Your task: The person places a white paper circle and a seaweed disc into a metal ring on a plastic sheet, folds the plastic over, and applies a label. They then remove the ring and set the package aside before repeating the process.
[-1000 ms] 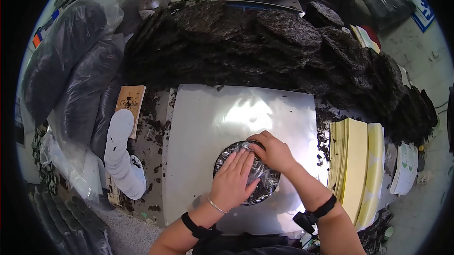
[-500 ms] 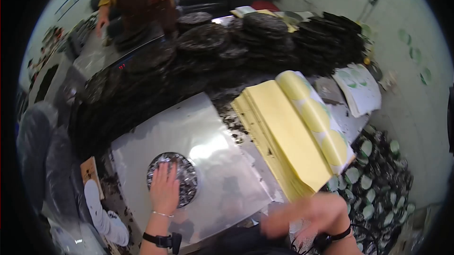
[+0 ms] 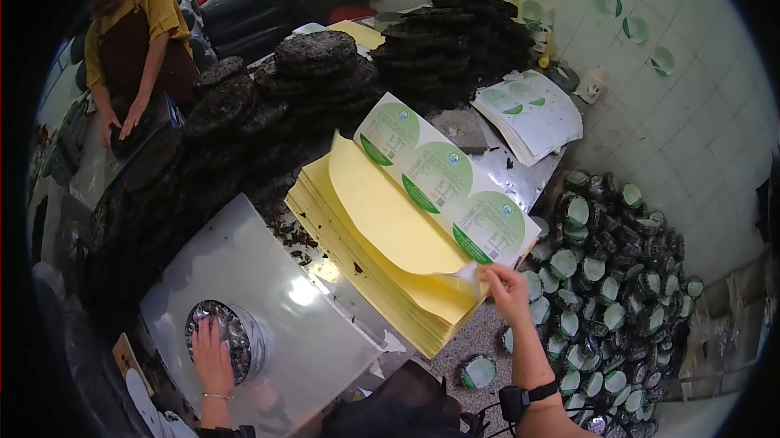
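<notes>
My left hand (image 3: pixel 213 363) lies with outstretched fingers on top of a round, dark disc in shiny clear wrap (image 3: pixel 240 339). Beneath the disc is a smooth metal sheet (image 3: pixel 301 357). At the lower right corner of a sheet of round green-and-white labels (image 3: pixel 440 171), my right hand (image 3: pixel 505 285) pinches the edge between thumb and fingers. This label sheet rests on a thick stack of yellow backing sheets (image 3: pixel 390 227), with a yellow layer bulging up beside it.
Dark stacked slabs (image 3: pixel 455 48) line the back of the table. More label sheets (image 3: pixel 532 113) lie at the back right. Many wrapped, labelled discs (image 3: pixel 601 300) are heaped on the floor at right. A co-worker (image 3: pixel 134 40) bends over a surface at the far left.
The view has swung right. My right hand has moved from near my lap to the label sheet's corner. The curled label sheet now lies flatter, printed side visible. My left hand stays on the disc.
</notes>
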{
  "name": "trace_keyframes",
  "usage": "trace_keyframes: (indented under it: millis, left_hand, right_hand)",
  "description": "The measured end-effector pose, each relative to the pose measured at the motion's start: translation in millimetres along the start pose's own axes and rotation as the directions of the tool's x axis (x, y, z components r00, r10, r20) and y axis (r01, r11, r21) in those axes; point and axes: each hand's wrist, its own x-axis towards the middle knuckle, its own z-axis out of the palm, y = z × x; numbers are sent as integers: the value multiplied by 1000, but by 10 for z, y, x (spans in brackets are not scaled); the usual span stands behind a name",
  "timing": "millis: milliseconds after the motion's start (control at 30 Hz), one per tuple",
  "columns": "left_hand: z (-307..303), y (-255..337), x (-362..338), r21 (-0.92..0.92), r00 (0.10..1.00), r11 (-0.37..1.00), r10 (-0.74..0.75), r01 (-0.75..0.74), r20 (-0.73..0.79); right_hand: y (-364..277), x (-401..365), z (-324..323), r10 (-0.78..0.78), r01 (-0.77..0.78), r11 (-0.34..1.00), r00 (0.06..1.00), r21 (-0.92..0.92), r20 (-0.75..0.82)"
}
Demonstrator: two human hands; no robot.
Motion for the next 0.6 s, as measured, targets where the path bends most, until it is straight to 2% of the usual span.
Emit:
trace_keyframes:
  millis: [33, 67, 100, 133, 167, 233, 300, 333, 367, 467, 533, 600]
  left_hand:
    - [0, -6, -12, 4, 1000, 1000, -3, 3, 5]
    - [-4, -4, -39, 7, 1000, 1000, -3, 2, 14]
    - [-8, -1, -57, 10, 1000, 1000, 1, -2, 23]
    - [-15, 5, -52, 9, 1000, 1000, 9, -9, 17]
    - [-17, 5, -40, 6, 1000, 1000, 13, -13, 7]
    - [-40, 24, -34, -8, 1000, 1000, 9, -9, -6]
    - [-61, 23, -53, -24, 1000, 1000, -8, 8, -11]
    - [-59, 21, -58, -19, 999, 1000, 13, -13, -33]
    - [-48, 22, -57, -16, 998, 999, 35, -36, -54]
    - [-22, 3, -56, -9, 997, 999, 38, -39, -71]
    - [-30, -9, -63, -7, 996, 999, 47, -48, -82]
    - [-46, 6, -56, -12, 997, 1000, 24, -25, -78]
  right_hand:
    - [-44, 101, -51, -13, -11, 988, 988, -151, -157]
    - [-34, 199, 35, -255, 224, 936, 963, -271, -84]
    - [12, 252, 205, -474, 445, 817, 880, -367, 13]
    - [98, 206, 403, -522, 564, 722, 824, -401, 220]
    - [161, 127, 599, -538, 682, 613, 730, -399, 422]
    - [115, 52, 695, -497, 684, 639, 716, -353, 489]
    - [307, 212, 534, -580, 594, 527, 774, -608, 253]
    - [281, 320, 439, -598, 478, 514, 795, -712, 103]
    - [336, 420, 347, -584, 408, 482, 809, -775, 63]
    - [463, 600, 405, -599, 393, 428, 798, -813, 71]
    - [497, 590, 541, -631, 303, 426, 775, -853, -39]
    - [499, 489, 673, -624, 300, 412, 781, -861, -27]
